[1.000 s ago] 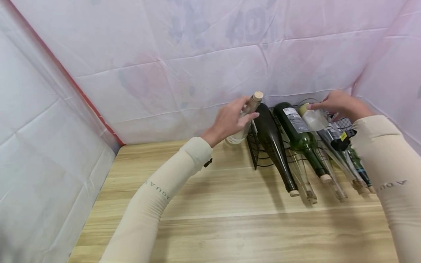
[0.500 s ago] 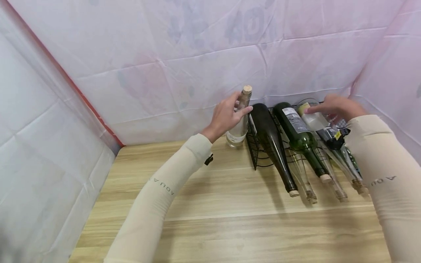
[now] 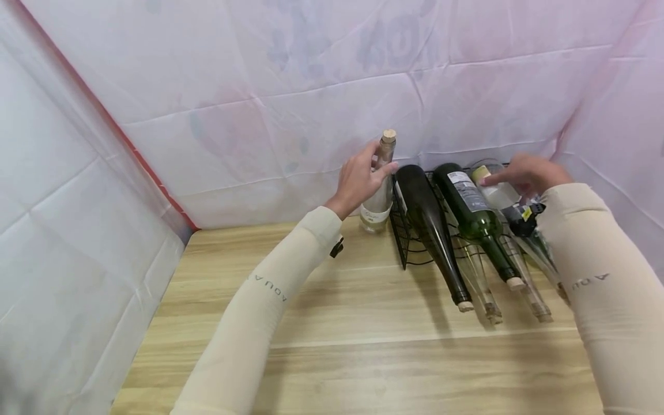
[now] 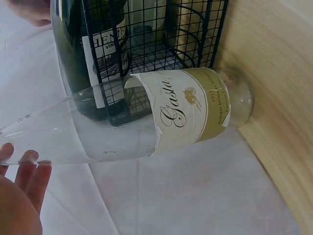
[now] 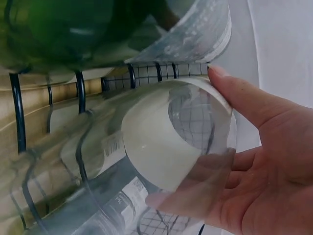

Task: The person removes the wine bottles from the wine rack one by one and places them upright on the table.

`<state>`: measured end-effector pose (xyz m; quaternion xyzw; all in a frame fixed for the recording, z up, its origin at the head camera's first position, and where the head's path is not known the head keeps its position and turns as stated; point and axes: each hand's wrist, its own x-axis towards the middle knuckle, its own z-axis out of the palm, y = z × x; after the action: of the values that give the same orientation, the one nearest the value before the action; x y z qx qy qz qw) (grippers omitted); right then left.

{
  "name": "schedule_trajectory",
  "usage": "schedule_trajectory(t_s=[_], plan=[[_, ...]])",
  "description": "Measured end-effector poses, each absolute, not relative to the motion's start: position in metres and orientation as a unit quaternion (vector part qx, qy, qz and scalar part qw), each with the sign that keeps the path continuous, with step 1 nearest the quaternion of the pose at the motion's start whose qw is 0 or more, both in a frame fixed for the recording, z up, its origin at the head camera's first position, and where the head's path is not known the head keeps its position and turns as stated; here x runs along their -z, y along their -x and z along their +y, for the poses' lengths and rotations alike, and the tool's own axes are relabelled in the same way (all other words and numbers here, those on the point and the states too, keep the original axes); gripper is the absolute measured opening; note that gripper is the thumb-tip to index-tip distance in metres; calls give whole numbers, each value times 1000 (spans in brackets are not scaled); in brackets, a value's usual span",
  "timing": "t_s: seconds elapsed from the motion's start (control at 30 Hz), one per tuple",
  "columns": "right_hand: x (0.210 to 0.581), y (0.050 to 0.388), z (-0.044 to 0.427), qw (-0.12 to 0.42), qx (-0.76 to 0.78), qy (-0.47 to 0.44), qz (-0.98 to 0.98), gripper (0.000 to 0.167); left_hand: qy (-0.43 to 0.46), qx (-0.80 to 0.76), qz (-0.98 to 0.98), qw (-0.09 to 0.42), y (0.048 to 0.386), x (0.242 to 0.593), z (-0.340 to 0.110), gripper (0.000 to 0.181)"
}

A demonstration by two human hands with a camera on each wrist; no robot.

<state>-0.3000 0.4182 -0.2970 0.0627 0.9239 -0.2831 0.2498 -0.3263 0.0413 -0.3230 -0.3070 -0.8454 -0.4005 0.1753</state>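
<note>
A corked clear glass wine bottle (image 3: 377, 208) stands upright on the table, left of the black wire rack (image 3: 399, 242). My left hand (image 3: 359, 181) holds it by the neck; in the left wrist view its cream and gold label faces the camera. At the rack's right part, my right hand (image 3: 536, 172) grips the base end of another clear bottle (image 5: 151, 142), which lies in the rack with its neck toward me. Thumb and fingers lie on opposite sides of that base in the right wrist view.
A dark bottle (image 3: 427, 213) and a green bottle (image 3: 469, 204) lie on the rack's top, corks toward me. Several more bottles lie lower or under my right forearm, partly hidden. Fabric walls (image 3: 290, 138) stand behind and at both sides of the wooden table (image 3: 332, 357).
The clear bottle in my left hand has gone from leaning right to upright, its cork moving left. My right forearm has shifted left, while that hand stays at the lying bottle's base.
</note>
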Motion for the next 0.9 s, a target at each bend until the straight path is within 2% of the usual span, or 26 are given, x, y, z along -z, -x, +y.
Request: schedule_trajectory(t_s=[0.3, 0.7, 0.9], plan=[[299, 299, 421, 232, 229, -36, 945, 65, 271, 408, -853, 181, 341, 320, 43, 30], [298, 302, 414, 238, 194, -34, 951, 63, 199, 418, -865, 193, 351, 318, 43, 28], [299, 304, 409, 248, 216, -37, 944, 61, 190, 417, -865, 203, 355, 319, 43, 26]])
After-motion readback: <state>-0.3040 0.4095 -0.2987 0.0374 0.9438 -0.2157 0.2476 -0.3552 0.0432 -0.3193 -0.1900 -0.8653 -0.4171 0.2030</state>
